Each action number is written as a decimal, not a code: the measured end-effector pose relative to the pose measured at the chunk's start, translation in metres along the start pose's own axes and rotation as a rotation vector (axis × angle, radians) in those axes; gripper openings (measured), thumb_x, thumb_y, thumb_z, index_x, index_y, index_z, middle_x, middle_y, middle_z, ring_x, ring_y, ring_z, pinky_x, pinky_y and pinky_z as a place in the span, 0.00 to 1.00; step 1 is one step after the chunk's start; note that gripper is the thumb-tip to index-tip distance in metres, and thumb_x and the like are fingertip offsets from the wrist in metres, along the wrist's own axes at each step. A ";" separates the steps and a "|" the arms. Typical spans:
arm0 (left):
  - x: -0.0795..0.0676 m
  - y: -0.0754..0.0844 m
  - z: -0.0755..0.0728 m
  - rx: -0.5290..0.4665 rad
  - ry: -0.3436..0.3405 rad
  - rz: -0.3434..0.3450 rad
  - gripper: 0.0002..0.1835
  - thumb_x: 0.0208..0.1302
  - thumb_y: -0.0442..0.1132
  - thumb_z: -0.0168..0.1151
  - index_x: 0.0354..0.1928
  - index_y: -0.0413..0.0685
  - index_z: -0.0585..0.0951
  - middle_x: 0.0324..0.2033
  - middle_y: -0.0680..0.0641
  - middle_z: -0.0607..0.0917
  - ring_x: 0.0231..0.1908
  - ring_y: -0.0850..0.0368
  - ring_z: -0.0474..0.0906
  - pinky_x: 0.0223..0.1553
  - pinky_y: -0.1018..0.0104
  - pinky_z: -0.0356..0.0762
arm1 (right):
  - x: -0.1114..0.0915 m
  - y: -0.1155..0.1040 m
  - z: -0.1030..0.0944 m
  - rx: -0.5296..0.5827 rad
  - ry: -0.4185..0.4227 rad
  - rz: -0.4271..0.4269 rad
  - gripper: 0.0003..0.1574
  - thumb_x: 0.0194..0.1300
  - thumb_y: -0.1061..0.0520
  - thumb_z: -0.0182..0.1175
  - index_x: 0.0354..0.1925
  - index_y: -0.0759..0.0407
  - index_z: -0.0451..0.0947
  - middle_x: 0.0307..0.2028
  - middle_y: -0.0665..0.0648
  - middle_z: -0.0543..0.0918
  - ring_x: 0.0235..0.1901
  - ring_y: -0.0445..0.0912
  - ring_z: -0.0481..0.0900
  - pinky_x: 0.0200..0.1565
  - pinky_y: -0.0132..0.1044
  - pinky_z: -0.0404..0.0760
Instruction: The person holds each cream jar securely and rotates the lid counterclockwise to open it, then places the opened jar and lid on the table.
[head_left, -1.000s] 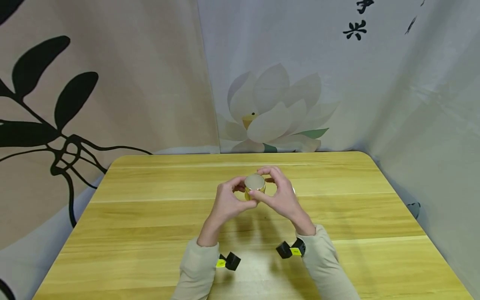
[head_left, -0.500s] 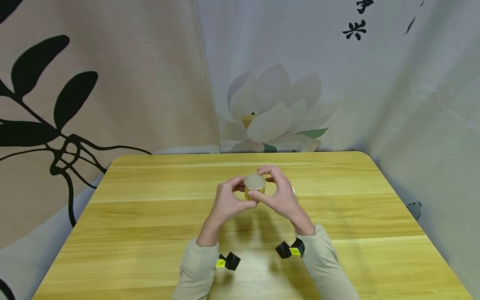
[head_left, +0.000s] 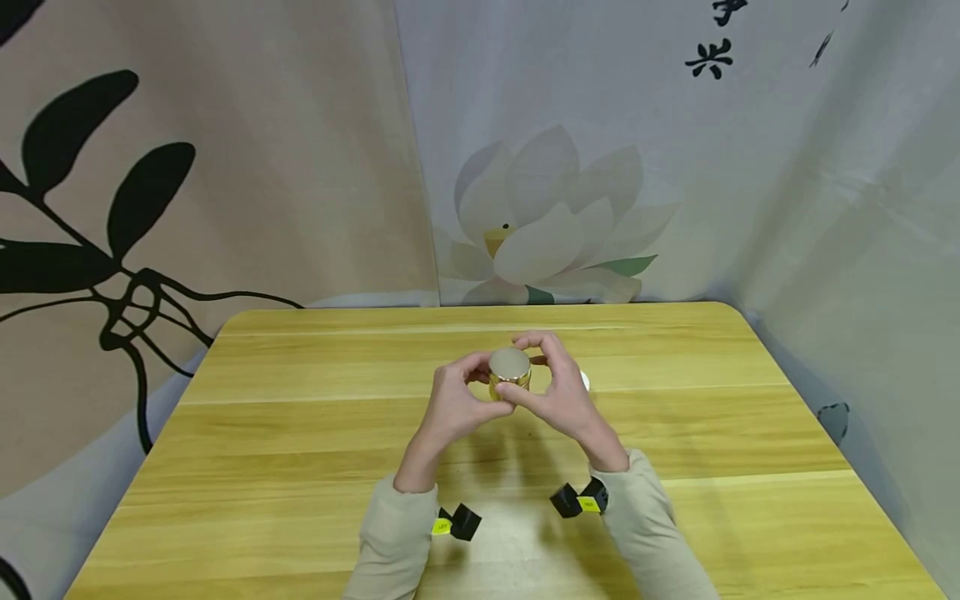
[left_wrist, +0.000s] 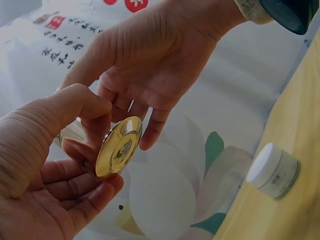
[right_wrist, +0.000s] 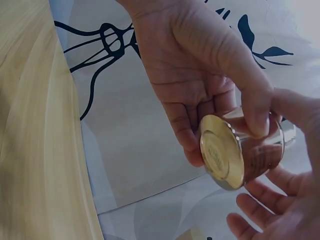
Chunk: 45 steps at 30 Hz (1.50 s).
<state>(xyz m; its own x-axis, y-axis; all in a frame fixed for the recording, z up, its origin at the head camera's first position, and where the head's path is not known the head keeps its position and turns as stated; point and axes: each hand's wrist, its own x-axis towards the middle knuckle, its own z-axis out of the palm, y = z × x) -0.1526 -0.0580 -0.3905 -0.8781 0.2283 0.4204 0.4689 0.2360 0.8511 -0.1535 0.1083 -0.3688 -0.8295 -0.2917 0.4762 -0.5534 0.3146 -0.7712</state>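
A small gold jar [head_left: 509,365] with a flat, pale round top is held above the table between both hands. My left hand [head_left: 459,403] grips it from the left side. My right hand [head_left: 561,398] pinches it from the right, thumb at the front and index finger behind. The wrist views show its shiny gold underside [right_wrist: 216,150], with an embossed mark in the middle. The fingers cover part of the jar's side. Beyond the right hand stands a white lidded jar [left_wrist: 274,171] on the table, mostly hidden in the head view.
The light wooden table [head_left: 285,467] spreads around both arms. Behind it hangs a printed curtain [head_left: 315,150] with a lotus and dark leaves. Each wrist carries a small black camera [head_left: 465,522] near the sleeve cuff.
My right hand has shifted very slightly left around the gold jar, and a little more of the white jar shows behind it. The left hand stays nearly still.
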 end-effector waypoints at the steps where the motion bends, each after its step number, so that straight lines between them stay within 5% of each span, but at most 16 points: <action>1: 0.000 0.000 0.000 0.003 0.000 -0.005 0.24 0.40 0.28 0.72 0.45 0.34 0.81 0.32 0.43 0.83 0.32 0.50 0.77 0.38 0.65 0.78 | 0.000 -0.005 -0.001 0.003 0.001 0.001 0.28 0.47 0.67 0.69 0.47 0.69 0.71 0.51 0.67 0.74 0.54 0.59 0.70 0.49 0.59 0.71; 8: -0.001 0.020 -0.004 0.011 -0.008 -0.021 0.22 0.41 0.25 0.70 0.43 0.28 0.79 0.31 0.38 0.82 0.32 0.45 0.78 0.37 0.65 0.78 | -0.001 -0.023 -0.008 -0.012 -0.058 -0.063 0.29 0.55 0.65 0.64 0.55 0.72 0.71 0.54 0.69 0.72 0.54 0.59 0.69 0.50 0.55 0.71; 13: -0.002 0.040 -0.009 0.004 -0.012 -0.011 0.20 0.41 0.23 0.68 0.42 0.25 0.79 0.30 0.37 0.82 0.32 0.42 0.77 0.37 0.66 0.77 | 0.000 -0.028 -0.006 -0.020 -0.040 -0.023 0.30 0.52 0.65 0.65 0.53 0.73 0.68 0.53 0.69 0.72 0.54 0.61 0.68 0.50 0.54 0.70; 15: -0.002 0.030 -0.006 0.003 -0.006 -0.012 0.21 0.41 0.24 0.69 0.42 0.27 0.79 0.30 0.39 0.82 0.32 0.44 0.76 0.37 0.66 0.77 | 0.001 -0.032 -0.006 -0.016 -0.026 0.007 0.27 0.50 0.68 0.66 0.49 0.73 0.70 0.51 0.69 0.73 0.54 0.61 0.69 0.49 0.55 0.70; 20: -0.001 0.001 0.000 0.005 0.000 -0.007 0.23 0.41 0.29 0.71 0.45 0.34 0.81 0.31 0.44 0.82 0.32 0.54 0.76 0.38 0.66 0.78 | 0.001 -0.002 -0.003 -0.007 -0.025 -0.030 0.25 0.50 0.65 0.68 0.49 0.66 0.75 0.52 0.64 0.74 0.54 0.55 0.70 0.49 0.54 0.72; 22: -0.001 0.000 -0.001 0.009 -0.004 0.000 0.22 0.42 0.30 0.71 0.44 0.35 0.81 0.31 0.46 0.82 0.31 0.55 0.76 0.37 0.66 0.78 | 0.001 0.006 -0.003 0.006 -0.038 -0.054 0.25 0.52 0.65 0.67 0.50 0.65 0.75 0.52 0.64 0.74 0.54 0.54 0.70 0.50 0.56 0.72; 31: 0.000 -0.002 -0.002 0.001 -0.006 0.008 0.22 0.42 0.32 0.72 0.44 0.36 0.81 0.31 0.47 0.83 0.31 0.57 0.78 0.36 0.66 0.79 | 0.003 -0.024 -0.008 0.055 -0.043 -0.052 0.25 0.53 0.74 0.61 0.51 0.75 0.72 0.49 0.70 0.74 0.49 0.56 0.72 0.48 0.52 0.73; 40: -0.001 -0.003 -0.004 0.001 0.007 -0.029 0.23 0.41 0.28 0.73 0.45 0.35 0.81 0.35 0.43 0.84 0.34 0.53 0.79 0.39 0.63 0.79 | -0.001 0.007 -0.008 0.177 0.064 -0.059 0.30 0.49 0.78 0.64 0.52 0.75 0.71 0.48 0.69 0.76 0.44 0.41 0.75 0.49 0.34 0.74; 45: -0.003 0.015 -0.012 0.008 0.013 -0.035 0.22 0.40 0.25 0.72 0.43 0.29 0.80 0.34 0.38 0.83 0.34 0.47 0.78 0.39 0.50 0.78 | -0.007 0.017 -0.012 0.179 0.089 -0.085 0.30 0.49 0.76 0.65 0.53 0.75 0.71 0.49 0.68 0.76 0.44 0.42 0.76 0.47 0.31 0.75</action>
<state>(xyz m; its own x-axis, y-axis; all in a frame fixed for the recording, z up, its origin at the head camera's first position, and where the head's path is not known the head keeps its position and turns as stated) -0.1440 -0.0668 -0.3756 -0.8953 0.2077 0.3941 0.4382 0.2516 0.8629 -0.1582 0.1270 -0.3802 -0.7883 -0.2268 0.5719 -0.6059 0.1246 -0.7857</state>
